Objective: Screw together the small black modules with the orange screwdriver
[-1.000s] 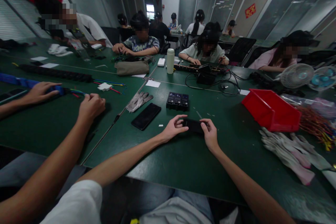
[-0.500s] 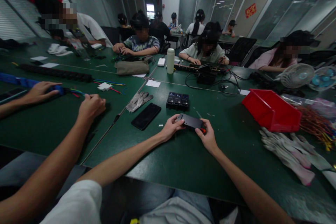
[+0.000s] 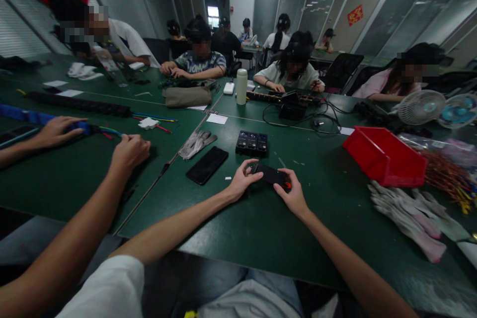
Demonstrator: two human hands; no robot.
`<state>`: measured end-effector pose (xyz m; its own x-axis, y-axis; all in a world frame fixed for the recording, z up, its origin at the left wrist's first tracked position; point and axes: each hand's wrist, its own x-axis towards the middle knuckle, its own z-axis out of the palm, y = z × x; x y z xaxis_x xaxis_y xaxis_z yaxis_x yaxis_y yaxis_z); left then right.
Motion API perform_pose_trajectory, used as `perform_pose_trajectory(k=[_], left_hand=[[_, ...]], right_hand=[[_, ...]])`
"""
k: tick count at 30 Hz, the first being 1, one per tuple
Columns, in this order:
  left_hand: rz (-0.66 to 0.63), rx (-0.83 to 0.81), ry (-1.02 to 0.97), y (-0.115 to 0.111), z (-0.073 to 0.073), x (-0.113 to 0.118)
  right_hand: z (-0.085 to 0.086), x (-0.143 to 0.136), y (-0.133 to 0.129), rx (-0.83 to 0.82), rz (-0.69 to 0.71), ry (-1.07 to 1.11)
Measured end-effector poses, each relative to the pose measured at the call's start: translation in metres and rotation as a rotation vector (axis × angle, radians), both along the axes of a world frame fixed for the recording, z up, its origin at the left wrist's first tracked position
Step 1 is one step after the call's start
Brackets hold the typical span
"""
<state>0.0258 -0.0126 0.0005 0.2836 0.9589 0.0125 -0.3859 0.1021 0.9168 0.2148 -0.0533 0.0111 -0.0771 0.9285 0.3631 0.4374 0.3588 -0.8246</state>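
Note:
Between my two hands is a flat black rectangular module [image 3: 273, 175], held a little above the green table [image 3: 238, 228]. My left hand [image 3: 244, 180] grips its left end, thumb on the near side. The right end is in the fingers of my right hand [image 3: 293, 192], where a bit of orange-red shows. What kind of device it is, I cannot make out. Just beyond lies a black block of three modules [image 3: 252, 143]. A black smartphone [image 3: 207, 165] rests to the left of my left hand, with a small white scrap [image 3: 228, 178] beside it.
A grey work glove [image 3: 197, 144] lies behind the phone. At right are a red bin [image 3: 383, 156], more gloves [image 3: 406, 218] and bundled wires [image 3: 452, 179]. A co-worker's hands [image 3: 130, 154] handle a blue strip with wires at left. A pale green bottle [image 3: 241, 87] stands farther back.
The black module has tilted in my hands, so its upper face now looks darker and no longer catches the light. My fingers have shifted slightly; both hands still hold it.

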Motion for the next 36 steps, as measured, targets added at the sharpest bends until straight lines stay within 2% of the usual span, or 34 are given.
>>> perform_pose_trajectory(k=[4, 8, 17, 21, 24, 27, 31, 33, 36], left_hand=[[0.006, -0.077, -0.09, 0.004, -0.001, 0.001], [-0.058, -0.13, -0.166, 0.007, -0.003, -0.001], [-0.153, -0.122, -0.164, 0.003, -0.002, -0.001], [-0.169, -0.126, -0.226, 0.003, 0.0, -0.002], [-0.199, -0.197, -0.257, 0.006, -0.001, -0.004], [-0.223, -0.298, -0.276, 0.01, -0.002, -0.008], [-0.224, -0.366, -0.32, 0.012, 0.0, -0.012], [-0.23, -0.374, -0.329, 0.011, 0.002, -0.012], [-0.223, -0.374, -0.318, 0.01, 0.004, -0.012]], right_hand=[[-0.004, 0.0, 0.001, 0.014, 0.027, -0.026], [-0.003, -0.002, 0.0, 0.08, 0.008, -0.077], [0.0, -0.001, 0.0, 0.15, -0.011, -0.098], [-0.002, -0.001, 0.001, 0.14, 0.055, -0.118], [0.002, 0.004, 0.004, 0.128, 0.123, -0.146], [0.012, 0.023, 0.013, 0.099, 0.09, -0.175], [0.023, 0.071, 0.027, 0.029, -0.143, -0.352], [0.024, 0.097, 0.032, -0.121, -0.212, -0.489], [0.022, 0.121, 0.034, -0.35, -0.195, -0.618]])
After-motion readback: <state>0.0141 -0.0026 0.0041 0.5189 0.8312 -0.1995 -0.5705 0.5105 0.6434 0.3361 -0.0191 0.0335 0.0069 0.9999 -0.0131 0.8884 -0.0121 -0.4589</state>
